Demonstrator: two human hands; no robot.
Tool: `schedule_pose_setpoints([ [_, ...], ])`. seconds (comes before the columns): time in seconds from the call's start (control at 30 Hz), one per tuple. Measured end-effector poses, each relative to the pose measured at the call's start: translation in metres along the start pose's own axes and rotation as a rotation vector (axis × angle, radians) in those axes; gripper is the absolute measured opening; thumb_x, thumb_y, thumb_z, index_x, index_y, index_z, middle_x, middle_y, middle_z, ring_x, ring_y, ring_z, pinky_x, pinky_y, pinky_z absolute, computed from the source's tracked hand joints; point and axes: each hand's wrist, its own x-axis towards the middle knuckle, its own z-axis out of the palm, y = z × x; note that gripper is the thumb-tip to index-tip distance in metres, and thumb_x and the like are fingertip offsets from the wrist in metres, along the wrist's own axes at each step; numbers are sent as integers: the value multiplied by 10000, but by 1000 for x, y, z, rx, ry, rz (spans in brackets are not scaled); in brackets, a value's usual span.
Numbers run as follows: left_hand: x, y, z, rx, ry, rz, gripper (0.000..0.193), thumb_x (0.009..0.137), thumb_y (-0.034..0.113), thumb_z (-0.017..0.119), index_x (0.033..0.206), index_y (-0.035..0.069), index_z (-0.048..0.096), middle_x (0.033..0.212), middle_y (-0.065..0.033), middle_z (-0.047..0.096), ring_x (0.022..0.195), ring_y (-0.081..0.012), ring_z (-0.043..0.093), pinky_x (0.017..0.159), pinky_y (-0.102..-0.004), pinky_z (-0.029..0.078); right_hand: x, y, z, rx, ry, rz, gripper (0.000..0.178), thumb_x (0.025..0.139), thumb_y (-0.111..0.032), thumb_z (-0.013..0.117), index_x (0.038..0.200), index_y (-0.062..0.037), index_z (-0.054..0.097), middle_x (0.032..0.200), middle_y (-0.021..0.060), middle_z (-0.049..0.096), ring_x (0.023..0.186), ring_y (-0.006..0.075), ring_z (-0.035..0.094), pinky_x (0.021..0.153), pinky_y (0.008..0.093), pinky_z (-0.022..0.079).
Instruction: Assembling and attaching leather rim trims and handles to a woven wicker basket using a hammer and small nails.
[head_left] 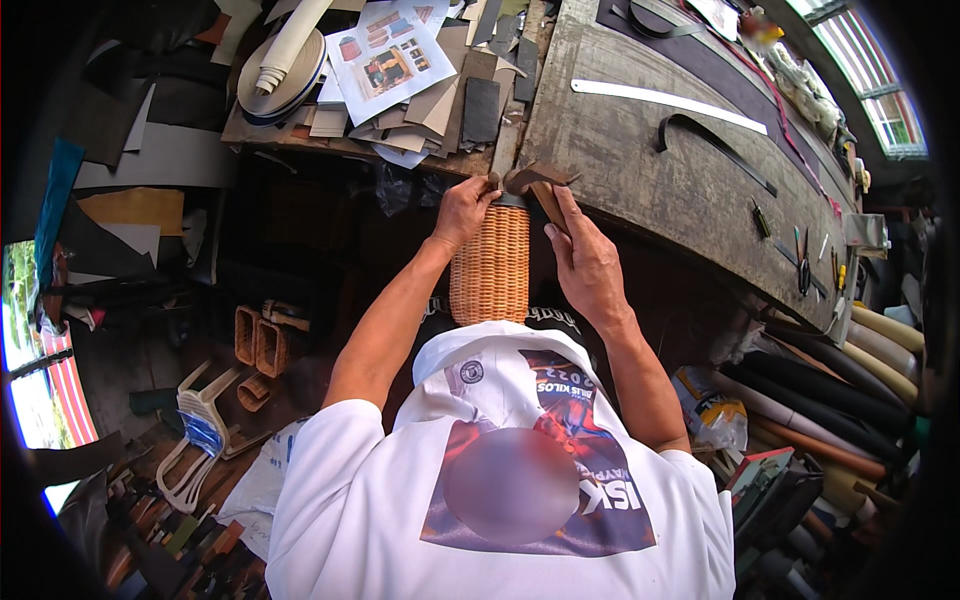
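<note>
A tan wicker basket point(490, 265) lies lengthwise between my forearms, its near end by my lap and a dark band round its far end at the bench edge. At the upper left of that end, my left hand point(465, 212) is closed, thumb and fingers pinching the rim. Whether a small thing is also between the fingertips cannot be made out. In my right hand point(592, 262) is a hammer point(541, 179), gripped by its wooden handle. The hammer's metal head is just above the banded end, close to my left fingertips.
A worn workbench point(620, 150) holds a white ruler point(670, 105), a black strap point(715, 155) and hand tools. Paper sheets point(390, 65), leather scraps and a webbing roll point(283, 75) cover the left part. A white plastic chair point(205, 430) and smaller baskets point(270, 345) are lower left; material rolls point(830, 400) lie right.
</note>
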Motion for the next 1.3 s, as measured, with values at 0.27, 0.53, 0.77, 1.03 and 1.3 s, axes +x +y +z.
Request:
schedule_pose_setpoints([
  [0.27, -3, 1, 1, 154, 12, 123, 163, 877, 64, 663, 1034, 30, 635, 914, -140, 662, 892, -349, 638, 741, -435, 520, 22, -49, -36, -18, 236, -244, 565, 912, -24, 636, 1439, -39, 433, 1201, 235, 637, 804, 347, 681, 661, 403, 573],
  [0.53, -3, -4, 1, 155, 15, 135, 147, 872, 55, 670, 1002, 12, 618, 891, -141, 648, 873, -361, 638, 722, -435, 521, 10, 14, 17, -276, -225, 148, 599, 956, -159, 599, 1509, -198, 372, 830, 170, 601, 685, 370, 646, 622, 482, 528],
  [0.77, 0, -14, 4, -562, 186, -423, 156, 1016, 193, 583, 1061, 44, 576, 916, -5, 573, 823, -79, 584, 717, -253, 561, -2, 212, -59, -752, 95, 388, 652, 973, -131, 580, 1526, -379, 341, 928, 109, 550, 745, 298, 617, 658, 438, 533],
  [1.03, -11, 5, 19, -44, 129, -97, 188, 953, 130, 638, 1099, 25, 582, 936, -124, 588, 837, -291, 645, 716, -372, 518, 39, 122, 9, -249, -13, 43, 487, 929, -206, 663, 1393, -153, 522, 1141, 166, 587, 961, 344, 608, 832, 425, 516],
  [1.3, -1, 16, 3, 259, -25, 95, 281, 866, 86, 689, 1132, 57, 602, 1072, -111, 608, 1007, -331, 610, 799, -423, 522, 51, 69, 102, 166, -113, 161, 271, 964, -247, 605, 1065, 4, 588, 937, 220, 648, 874, 411, 642, 774, 456, 516],
])
